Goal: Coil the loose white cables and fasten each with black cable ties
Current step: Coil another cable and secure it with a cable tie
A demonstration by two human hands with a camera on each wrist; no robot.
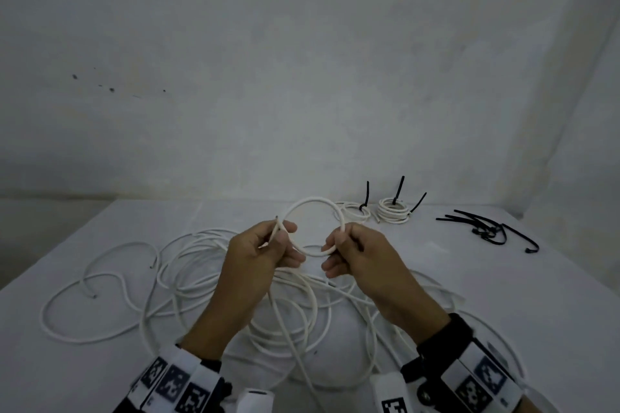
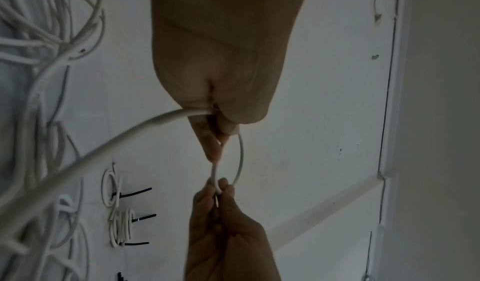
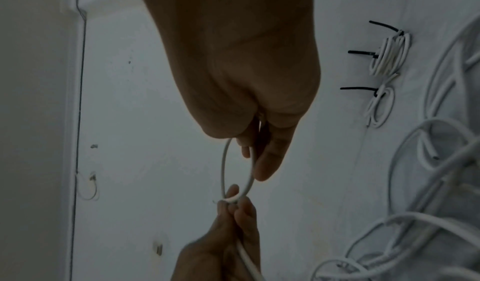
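Both hands hold one loop of white cable point(image 1: 317, 204) up above the table. My left hand point(image 1: 280, 243) pinches the loop's crossing near the cable's end. My right hand point(image 1: 339, 245) pinches the loop's right side between thumb and fingers. The rest of this cable trails down into a loose white tangle point(image 1: 235, 282) on the table. In the left wrist view the loop point(image 2: 241, 158) runs between my left hand point(image 2: 221, 133) and my right fingers point(image 2: 223, 189). The right wrist view shows the same loop point(image 3: 223, 166).
Two finished coils with black ties stand at the back: a small one point(image 1: 355, 211) and a thicker one point(image 1: 394, 210). A heap of loose black cable ties point(image 1: 486, 228) lies at the back right. White table point(image 1: 503, 278), grey wall behind.
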